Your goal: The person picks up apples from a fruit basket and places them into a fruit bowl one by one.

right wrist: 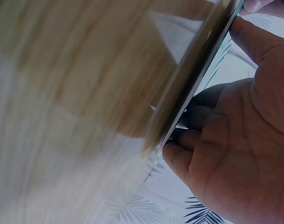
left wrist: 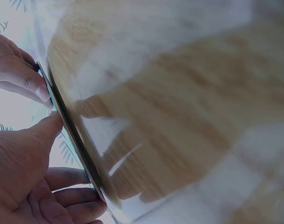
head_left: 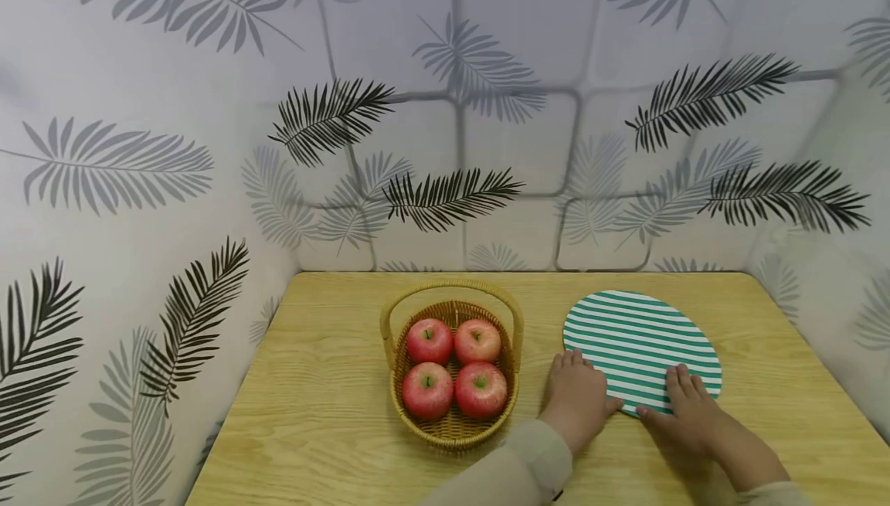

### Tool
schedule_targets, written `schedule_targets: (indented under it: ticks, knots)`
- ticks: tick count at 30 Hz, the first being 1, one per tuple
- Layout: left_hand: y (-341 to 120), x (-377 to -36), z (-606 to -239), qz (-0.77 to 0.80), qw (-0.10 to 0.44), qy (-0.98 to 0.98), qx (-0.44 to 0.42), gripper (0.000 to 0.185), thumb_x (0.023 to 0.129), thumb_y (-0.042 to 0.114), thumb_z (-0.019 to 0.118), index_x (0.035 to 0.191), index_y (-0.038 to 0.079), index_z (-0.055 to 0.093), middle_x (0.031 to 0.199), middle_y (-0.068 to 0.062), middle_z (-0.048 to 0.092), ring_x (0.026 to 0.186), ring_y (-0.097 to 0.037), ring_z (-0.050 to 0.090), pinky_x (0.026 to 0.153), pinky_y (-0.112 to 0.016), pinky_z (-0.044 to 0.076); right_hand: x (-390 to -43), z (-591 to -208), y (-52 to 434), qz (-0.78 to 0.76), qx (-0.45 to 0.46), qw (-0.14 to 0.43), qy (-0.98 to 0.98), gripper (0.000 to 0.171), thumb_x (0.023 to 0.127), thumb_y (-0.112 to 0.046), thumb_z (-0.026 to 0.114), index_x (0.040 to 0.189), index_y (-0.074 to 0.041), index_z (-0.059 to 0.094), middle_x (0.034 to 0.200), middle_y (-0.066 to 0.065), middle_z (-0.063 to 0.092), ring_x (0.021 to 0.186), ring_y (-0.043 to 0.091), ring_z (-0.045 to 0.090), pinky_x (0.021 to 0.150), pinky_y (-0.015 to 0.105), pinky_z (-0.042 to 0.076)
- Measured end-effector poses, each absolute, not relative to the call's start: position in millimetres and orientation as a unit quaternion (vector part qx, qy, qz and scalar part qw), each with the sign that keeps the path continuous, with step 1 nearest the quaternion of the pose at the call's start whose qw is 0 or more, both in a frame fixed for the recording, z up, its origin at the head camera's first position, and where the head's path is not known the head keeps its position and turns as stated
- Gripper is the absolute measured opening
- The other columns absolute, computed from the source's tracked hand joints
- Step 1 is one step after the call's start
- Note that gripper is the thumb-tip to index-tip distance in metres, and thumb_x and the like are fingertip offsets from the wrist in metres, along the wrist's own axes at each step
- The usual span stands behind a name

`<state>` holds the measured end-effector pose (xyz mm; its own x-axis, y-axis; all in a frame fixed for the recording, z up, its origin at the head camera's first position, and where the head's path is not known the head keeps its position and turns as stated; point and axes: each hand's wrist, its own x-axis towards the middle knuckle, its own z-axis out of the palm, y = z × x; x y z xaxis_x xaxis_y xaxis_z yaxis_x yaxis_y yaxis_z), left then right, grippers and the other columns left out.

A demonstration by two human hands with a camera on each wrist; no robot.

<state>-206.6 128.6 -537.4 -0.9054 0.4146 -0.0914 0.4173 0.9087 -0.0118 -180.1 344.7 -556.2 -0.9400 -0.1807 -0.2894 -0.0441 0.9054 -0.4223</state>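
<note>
A round placemat (head_left: 640, 344) with green and white stripes lies flat on the table, right of centre. My left hand (head_left: 579, 398) rests at its near left edge, fingers pointing away and thumb along the rim. On its near right part, my right hand (head_left: 695, 413) has its extended fingers laid over the stripes, the thumb at the near edge. Both thumbs point toward each other. The left wrist view shows the mat edge-on, with the left fingertips (left wrist: 97, 205) against it. In the right wrist view, the right fingertips (right wrist: 172, 149) touch the rim.
Left of the mat stands a wicker basket (head_left: 455, 442) with a raised handle and several red apples (head_left: 429, 341) inside. The wooden table (head_left: 313, 382) has a glossy surface that reflects the hands. Leaf-patterned walls (head_left: 445, 143) enclose its back and sides.
</note>
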Motion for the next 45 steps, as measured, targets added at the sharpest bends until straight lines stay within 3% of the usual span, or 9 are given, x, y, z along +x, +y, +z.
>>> schedule_targets:
  ticks: [16, 38, 45]
  knots:
    - [118.0, -192.4, -540.5, -0.027, 0.047, 0.981, 0.188, 0.076, 0.097, 0.078, 0.052, 0.149, 0.024, 0.063, 0.158, 0.007, 0.056, 0.152, -0.009, 0.046, 0.129, -0.031, 0.033, -171.9, -549.3, 328.7, -0.189, -0.063, 0.189, 0.962, 0.113, 0.106, -0.061, 0.054, 0.151, 0.032, 0.008, 0.157, 0.057, -0.003, 0.144, 0.076, -0.001, 0.119, 0.083, 0.007]
    - [101.9, -181.7, -534.1, -0.038, 0.066, 0.983, 0.166, 0.069, 0.095, 0.077, 0.056, 0.144, 0.029, 0.067, 0.156, 0.006, 0.058, 0.151, -0.01, 0.047, 0.127, -0.03, 0.036, -167.0, -547.8, 308.0, -0.201, -0.067, 0.214, 0.954, 0.115, 0.105, -0.062, 0.055, 0.153, 0.03, 0.004, 0.158, 0.054, -0.008, 0.146, 0.075, -0.006, 0.119, 0.083, 0.002]
    - [97.5, -183.2, -533.6, -0.015, 0.061, 0.981, 0.186, 0.063, 0.093, 0.077, 0.062, 0.136, 0.031, 0.073, 0.152, 0.005, 0.062, 0.148, -0.01, 0.052, 0.126, -0.031, 0.039, -166.5, -535.5, 305.3, -0.174, -0.076, 0.224, 0.956, 0.117, 0.101, -0.062, 0.063, 0.15, 0.032, 0.013, 0.155, 0.058, 0.002, 0.143, 0.077, 0.005, 0.117, 0.084, 0.014]
